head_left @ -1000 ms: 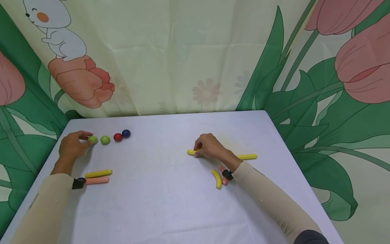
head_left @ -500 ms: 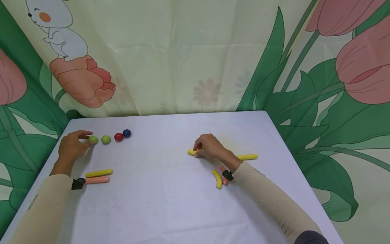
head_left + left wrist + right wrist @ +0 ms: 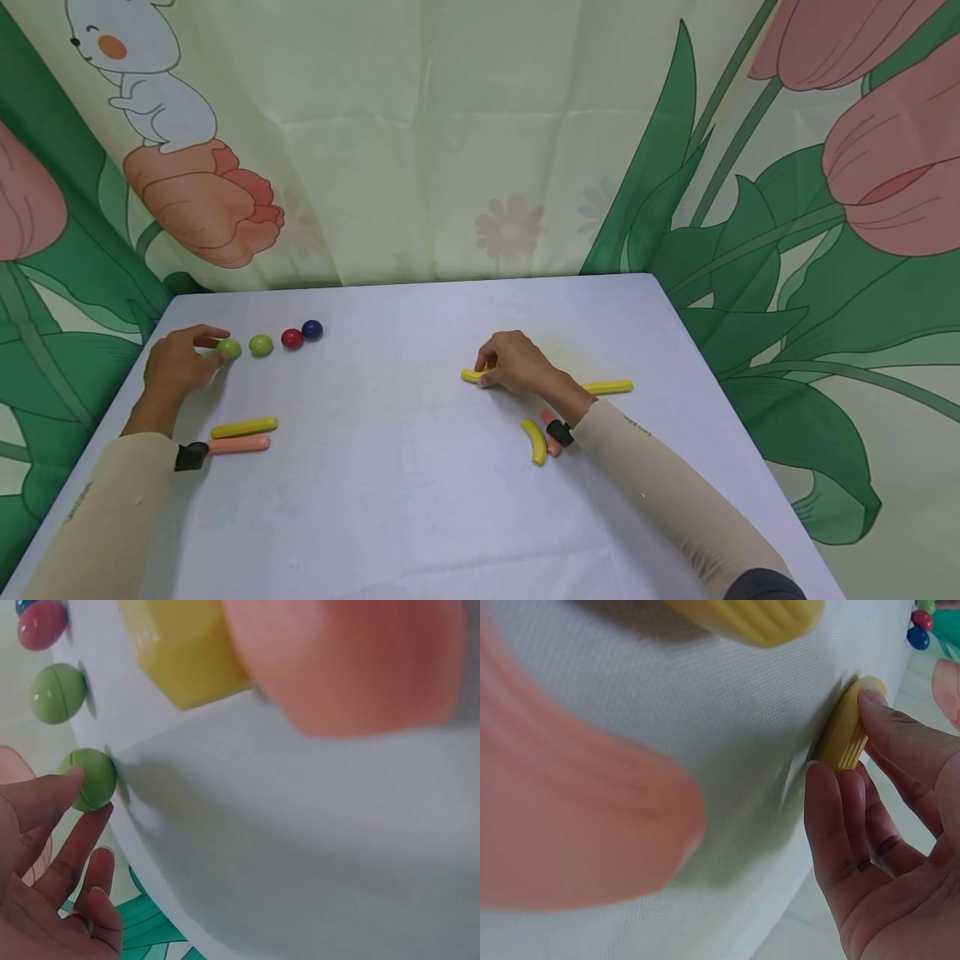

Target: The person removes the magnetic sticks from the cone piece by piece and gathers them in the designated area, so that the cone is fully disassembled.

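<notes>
At the table's far left, my left hand [image 3: 177, 367] pinches a green ball [image 3: 94, 780] between thumb and fingers. A second green ball [image 3: 261, 345], a red ball [image 3: 292, 338] and a dark blue ball [image 3: 312, 330] sit in a row to its right; the red and blue ones touch or nearly touch. Right of centre, my right hand [image 3: 517, 364] holds a short yellow ridged stick [image 3: 845, 727] by thumb and fingertips, low at the cloth. Part of that stick is hidden by the fingers in the head view.
Nearer me on the left lie a yellow stick [image 3: 243, 427] and a pink stick [image 3: 238, 444], side by side. By my right wrist are a curved yellow piece [image 3: 535, 442], a partly hidden pink piece [image 3: 553, 447] and another yellow stick [image 3: 608, 387]. A printed curtain [image 3: 450, 167] hangs behind the white table [image 3: 390, 500].
</notes>
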`<state>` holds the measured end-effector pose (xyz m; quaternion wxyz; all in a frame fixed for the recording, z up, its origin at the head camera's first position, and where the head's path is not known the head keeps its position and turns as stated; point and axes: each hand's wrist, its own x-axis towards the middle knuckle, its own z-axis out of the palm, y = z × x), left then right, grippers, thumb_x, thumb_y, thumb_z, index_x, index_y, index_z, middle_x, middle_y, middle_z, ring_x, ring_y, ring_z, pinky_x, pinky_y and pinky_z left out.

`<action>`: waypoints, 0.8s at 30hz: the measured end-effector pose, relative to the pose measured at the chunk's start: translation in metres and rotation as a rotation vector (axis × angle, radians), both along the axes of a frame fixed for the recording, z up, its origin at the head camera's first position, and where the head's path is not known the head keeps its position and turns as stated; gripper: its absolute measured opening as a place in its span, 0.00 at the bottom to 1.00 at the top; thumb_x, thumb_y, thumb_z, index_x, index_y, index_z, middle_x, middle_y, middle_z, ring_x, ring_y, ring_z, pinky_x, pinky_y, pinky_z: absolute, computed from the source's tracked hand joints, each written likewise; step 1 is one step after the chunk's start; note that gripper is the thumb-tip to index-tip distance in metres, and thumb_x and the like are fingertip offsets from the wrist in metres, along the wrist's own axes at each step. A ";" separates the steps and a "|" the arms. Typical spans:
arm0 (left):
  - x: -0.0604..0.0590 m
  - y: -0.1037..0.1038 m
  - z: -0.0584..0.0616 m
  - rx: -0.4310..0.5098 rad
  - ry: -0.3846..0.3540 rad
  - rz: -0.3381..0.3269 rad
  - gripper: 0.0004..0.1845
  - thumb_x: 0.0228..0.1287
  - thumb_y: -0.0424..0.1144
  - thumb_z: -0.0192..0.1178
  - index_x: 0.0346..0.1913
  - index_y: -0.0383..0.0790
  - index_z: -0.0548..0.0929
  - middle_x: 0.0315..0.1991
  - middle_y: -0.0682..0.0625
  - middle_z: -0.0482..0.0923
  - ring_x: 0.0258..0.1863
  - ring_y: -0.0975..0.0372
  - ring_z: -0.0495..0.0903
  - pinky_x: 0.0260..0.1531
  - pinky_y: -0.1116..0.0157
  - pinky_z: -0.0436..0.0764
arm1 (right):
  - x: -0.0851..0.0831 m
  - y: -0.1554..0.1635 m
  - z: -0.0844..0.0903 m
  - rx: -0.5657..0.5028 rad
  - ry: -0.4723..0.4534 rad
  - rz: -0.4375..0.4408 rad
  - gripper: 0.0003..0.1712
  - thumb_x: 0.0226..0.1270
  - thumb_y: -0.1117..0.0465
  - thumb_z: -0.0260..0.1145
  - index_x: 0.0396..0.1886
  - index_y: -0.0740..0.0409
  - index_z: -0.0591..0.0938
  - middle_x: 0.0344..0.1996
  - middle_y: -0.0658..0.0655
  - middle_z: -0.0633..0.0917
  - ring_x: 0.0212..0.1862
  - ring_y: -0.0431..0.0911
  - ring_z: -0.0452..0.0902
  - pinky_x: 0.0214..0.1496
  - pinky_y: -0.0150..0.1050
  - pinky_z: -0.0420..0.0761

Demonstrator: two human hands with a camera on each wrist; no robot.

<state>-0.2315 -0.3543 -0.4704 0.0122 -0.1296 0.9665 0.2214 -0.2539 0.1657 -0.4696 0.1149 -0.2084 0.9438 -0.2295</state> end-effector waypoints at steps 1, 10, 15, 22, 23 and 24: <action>0.000 0.000 0.000 0.001 -0.004 0.001 0.25 0.76 0.37 0.62 0.72 0.36 0.75 0.67 0.26 0.72 0.66 0.29 0.64 0.57 0.31 0.72 | 0.000 0.000 0.000 -0.001 0.001 0.002 0.08 0.59 0.59 0.84 0.37 0.48 0.93 0.34 0.48 0.85 0.41 0.44 0.77 0.47 0.38 0.78; 0.000 -0.001 0.000 0.015 -0.001 -0.014 0.26 0.75 0.36 0.63 0.72 0.36 0.74 0.68 0.26 0.72 0.67 0.28 0.63 0.58 0.30 0.73 | 0.000 0.002 0.001 -0.008 0.006 0.018 0.07 0.59 0.59 0.84 0.36 0.48 0.93 0.33 0.48 0.85 0.40 0.43 0.77 0.46 0.38 0.78; 0.001 0.000 0.000 0.023 0.008 -0.019 0.26 0.74 0.35 0.63 0.71 0.35 0.75 0.68 0.26 0.72 0.66 0.28 0.64 0.57 0.31 0.73 | 0.001 0.001 0.002 -0.002 -0.007 0.010 0.07 0.59 0.59 0.84 0.37 0.48 0.93 0.34 0.48 0.86 0.41 0.44 0.77 0.47 0.38 0.78; 0.002 0.000 -0.001 0.027 0.004 -0.020 0.25 0.73 0.34 0.63 0.71 0.35 0.75 0.67 0.26 0.72 0.64 0.30 0.66 0.55 0.33 0.76 | -0.001 0.000 0.002 0.004 -0.015 0.008 0.07 0.60 0.59 0.83 0.37 0.48 0.94 0.35 0.48 0.86 0.42 0.44 0.78 0.47 0.39 0.78; 0.002 0.000 -0.001 0.027 0.001 -0.021 0.26 0.73 0.33 0.63 0.71 0.35 0.75 0.67 0.25 0.72 0.63 0.30 0.66 0.54 0.33 0.76 | -0.001 0.000 0.002 0.007 -0.013 0.009 0.07 0.60 0.59 0.83 0.37 0.48 0.93 0.35 0.48 0.86 0.42 0.44 0.78 0.47 0.39 0.78; 0.001 -0.001 -0.001 0.029 -0.002 -0.021 0.26 0.73 0.33 0.64 0.71 0.35 0.75 0.68 0.25 0.72 0.63 0.30 0.66 0.54 0.33 0.76 | 0.000 0.000 0.002 0.009 -0.013 0.009 0.07 0.60 0.59 0.83 0.37 0.48 0.93 0.35 0.48 0.86 0.42 0.44 0.78 0.48 0.39 0.78</action>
